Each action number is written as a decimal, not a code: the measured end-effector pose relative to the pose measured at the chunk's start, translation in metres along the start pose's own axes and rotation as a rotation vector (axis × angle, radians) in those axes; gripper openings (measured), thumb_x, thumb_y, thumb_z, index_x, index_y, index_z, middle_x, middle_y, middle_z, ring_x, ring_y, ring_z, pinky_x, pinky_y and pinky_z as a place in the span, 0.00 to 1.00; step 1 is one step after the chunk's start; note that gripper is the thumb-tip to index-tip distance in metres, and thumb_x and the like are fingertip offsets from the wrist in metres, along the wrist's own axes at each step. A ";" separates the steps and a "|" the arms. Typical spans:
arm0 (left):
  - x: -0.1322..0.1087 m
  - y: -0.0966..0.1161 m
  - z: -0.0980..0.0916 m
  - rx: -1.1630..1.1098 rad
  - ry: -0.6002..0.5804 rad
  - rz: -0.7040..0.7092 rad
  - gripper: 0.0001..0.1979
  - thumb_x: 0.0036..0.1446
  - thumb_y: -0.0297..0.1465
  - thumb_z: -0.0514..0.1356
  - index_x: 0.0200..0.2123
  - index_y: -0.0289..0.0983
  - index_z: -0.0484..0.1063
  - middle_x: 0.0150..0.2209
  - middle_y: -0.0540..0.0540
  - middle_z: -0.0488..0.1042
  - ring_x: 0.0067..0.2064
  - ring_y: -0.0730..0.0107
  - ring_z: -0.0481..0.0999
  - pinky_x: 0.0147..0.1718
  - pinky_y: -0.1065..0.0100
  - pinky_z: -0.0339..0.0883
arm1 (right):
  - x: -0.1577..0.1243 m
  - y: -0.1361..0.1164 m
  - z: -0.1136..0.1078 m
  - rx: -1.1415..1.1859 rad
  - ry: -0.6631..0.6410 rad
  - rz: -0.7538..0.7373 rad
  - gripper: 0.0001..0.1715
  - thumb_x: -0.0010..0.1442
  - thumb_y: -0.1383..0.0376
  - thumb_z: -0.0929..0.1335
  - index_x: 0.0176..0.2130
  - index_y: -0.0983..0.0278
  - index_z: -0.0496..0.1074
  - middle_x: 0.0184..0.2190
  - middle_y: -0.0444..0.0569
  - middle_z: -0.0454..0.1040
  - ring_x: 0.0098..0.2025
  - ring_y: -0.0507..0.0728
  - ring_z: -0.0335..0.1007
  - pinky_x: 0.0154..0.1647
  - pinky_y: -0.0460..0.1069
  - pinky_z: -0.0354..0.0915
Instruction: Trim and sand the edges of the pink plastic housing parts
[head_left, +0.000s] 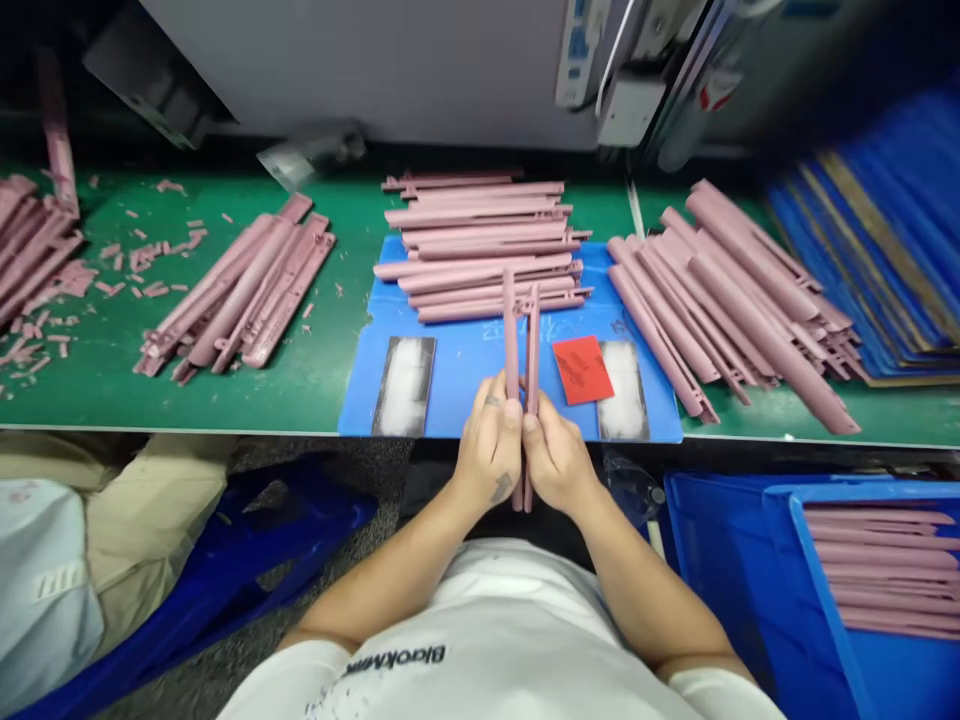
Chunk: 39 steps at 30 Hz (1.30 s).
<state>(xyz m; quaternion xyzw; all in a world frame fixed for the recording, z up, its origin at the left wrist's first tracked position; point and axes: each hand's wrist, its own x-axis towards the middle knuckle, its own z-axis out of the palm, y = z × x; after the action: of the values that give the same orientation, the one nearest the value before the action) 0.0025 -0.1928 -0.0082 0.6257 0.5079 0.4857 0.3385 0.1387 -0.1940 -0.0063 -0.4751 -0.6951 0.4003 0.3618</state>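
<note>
Narrow pinch: left hand (487, 450) and right hand (556, 462) grip two pink moulded plastic strips (511, 335) side by side, tips over the blue mat (465, 375), seemingly mid-inspection; next calls for controlled set-down near the stacked strips (480, 240).

Bare left hand (489, 450) and bare right hand (555, 462) together at green desk's front edge (225, 430), fingers (511, 410) curled, closed. Left forearm (390, 570), right forearm (645, 590) angled inward. Metal ring (492, 401) on left finger; dark wrist tattoo (501, 488).
</note>
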 end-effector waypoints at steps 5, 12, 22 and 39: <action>-0.001 0.002 0.002 -0.042 0.013 0.053 0.32 0.77 0.52 0.42 0.71 0.40 0.64 0.64 0.35 0.68 0.66 0.55 0.68 0.70 0.49 0.61 | 0.009 0.001 0.002 0.029 -0.017 -0.010 0.38 0.79 0.44 0.55 0.75 0.62 0.56 0.66 0.62 0.73 0.68 0.67 0.72 0.65 0.63 0.72; 0.031 0.001 -0.021 -0.511 0.010 -0.237 0.32 0.72 0.57 0.53 0.58 0.38 0.78 0.57 0.37 0.78 0.58 0.55 0.78 0.59 0.56 0.73 | -0.002 0.002 -0.007 0.459 -0.279 0.098 0.27 0.79 0.46 0.59 0.64 0.60 0.65 0.36 0.46 0.76 0.31 0.54 0.75 0.35 0.51 0.73; 0.049 0.001 -0.038 -0.910 0.233 -0.230 0.29 0.60 0.56 0.68 0.46 0.35 0.80 0.33 0.45 0.80 0.37 0.67 0.81 0.43 0.66 0.75 | -0.016 0.003 0.018 0.668 -0.504 0.129 0.24 0.78 0.44 0.62 0.56 0.60 0.67 0.32 0.42 0.71 0.27 0.51 0.69 0.28 0.48 0.67; 0.047 -0.005 -0.057 -0.723 0.234 -0.274 0.33 0.60 0.62 0.63 0.42 0.35 0.72 0.27 0.47 0.75 0.27 0.71 0.70 0.30 0.68 0.64 | -0.012 -0.004 0.041 0.338 -0.503 0.166 0.19 0.78 0.47 0.61 0.50 0.58 0.68 0.36 0.47 0.78 0.33 0.58 0.78 0.36 0.52 0.75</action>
<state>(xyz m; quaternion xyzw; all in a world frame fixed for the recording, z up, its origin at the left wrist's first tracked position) -0.0525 -0.1499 0.0163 0.3331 0.4182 0.6513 0.5384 0.1045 -0.2151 -0.0208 -0.3494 -0.6451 0.6434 0.2187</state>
